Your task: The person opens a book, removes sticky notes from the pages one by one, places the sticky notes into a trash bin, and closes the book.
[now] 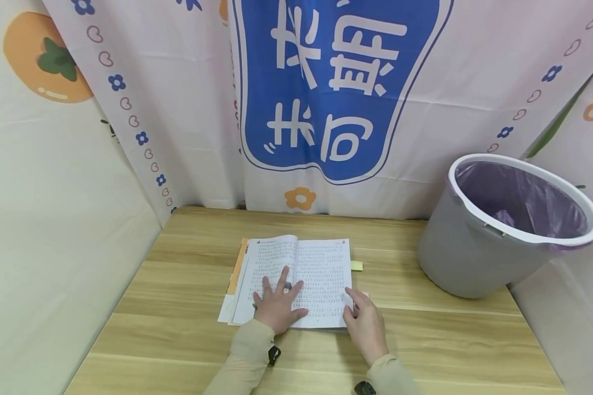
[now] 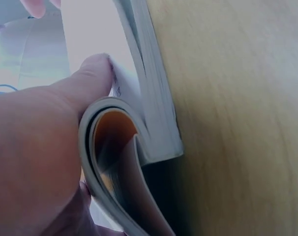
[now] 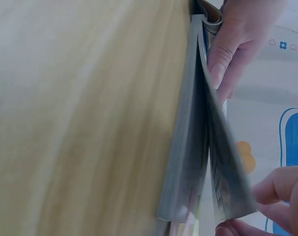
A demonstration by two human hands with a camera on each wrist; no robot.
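An open book (image 1: 323, 258) with printed pages lies on the wooden table. My left hand (image 1: 277, 312) presses on it with spread fingers, across the left page and the gutter. In the left wrist view the thumb (image 2: 92, 78) rests on the page beside the curved spine fold. At the lower right edge, my right hand (image 1: 368, 326) pinches a bunch of pages (image 3: 225, 157) between thumb and fingers. The right wrist view shows that bunch lifted apart from the thicker stack (image 3: 181, 172) below. An orange cover edge (image 1: 237, 269) shows at the left.
A grey bin (image 1: 466, 258) with a purple liner stands at the table's right side. A yellow tab (image 1: 357, 265) sticks out from the book's right edge. Printed cloth (image 1: 197, 137) hangs behind the wooden table (image 1: 178, 340).
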